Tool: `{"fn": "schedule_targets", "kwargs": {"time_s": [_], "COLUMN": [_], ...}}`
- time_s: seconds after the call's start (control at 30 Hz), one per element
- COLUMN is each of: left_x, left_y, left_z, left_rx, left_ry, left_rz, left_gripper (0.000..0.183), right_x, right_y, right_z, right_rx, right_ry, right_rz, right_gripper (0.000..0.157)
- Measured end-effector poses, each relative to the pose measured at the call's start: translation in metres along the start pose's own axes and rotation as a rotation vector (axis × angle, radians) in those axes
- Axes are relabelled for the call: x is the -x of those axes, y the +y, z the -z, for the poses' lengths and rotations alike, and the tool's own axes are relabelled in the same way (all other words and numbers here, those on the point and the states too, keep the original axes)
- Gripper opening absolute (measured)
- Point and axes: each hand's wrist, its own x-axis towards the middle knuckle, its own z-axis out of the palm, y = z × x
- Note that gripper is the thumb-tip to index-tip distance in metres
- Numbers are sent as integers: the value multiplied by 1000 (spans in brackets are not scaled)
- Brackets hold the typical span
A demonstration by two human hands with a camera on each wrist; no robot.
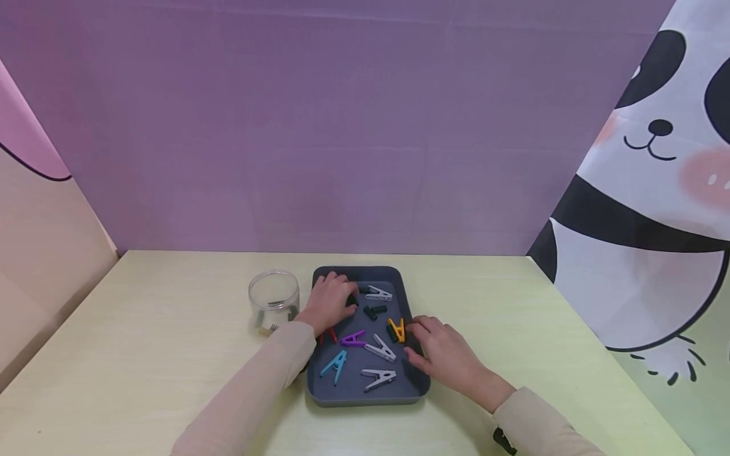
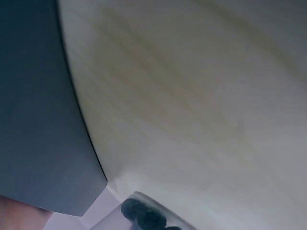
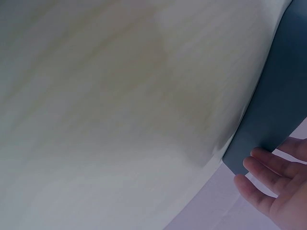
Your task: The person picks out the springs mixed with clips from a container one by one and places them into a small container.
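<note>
In the head view a grey tray (image 1: 353, 396) holds several clothespins: a purple one (image 1: 353, 339), a blue one (image 1: 334, 366), an orange one (image 1: 397, 330) and several white ones (image 1: 379, 379). Small dark green pieces (image 1: 379, 309) lie among them. My left hand (image 1: 327, 299) reaches over the tray's far left part, next to a red clothespin (image 1: 332, 334). A dark green piece (image 1: 352, 300) shows between its thumb and forefinger; I cannot tell whether they pinch it. My right hand (image 1: 445, 354) rests at the tray's right rim, its fingers (image 3: 268, 175) spread loosely along the wall.
A clear round jar (image 1: 274, 288) with small dark toothed pieces in it stands left of the tray, close to my left wrist. Both stand on a pale wooden table (image 1: 160, 329). A purple cloth wall (image 1: 342, 126) rises behind its back edge.
</note>
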Motion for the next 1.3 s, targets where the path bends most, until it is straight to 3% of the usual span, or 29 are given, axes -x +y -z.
{"fn": "schedule_targets", "kwargs": {"time_s": [0.57,0.87,1.3], "left_x": [8,18,38], "left_y": [-5,-1,-12], "left_z": [14,43,79], "left_rx": [50,38,72], "left_ry": [90,121,118], "left_rz": [-101,-160,-147], "left_gripper": [19,18,18], "right_x": [0,0,-1], "right_y": [0,0,-2], "right_z": [2,2,1], "right_rx": [1,5,-5], "right_ry": [8,8,0], "right_rz": [2,2,-6], "right_gripper": [36,36,36]}}
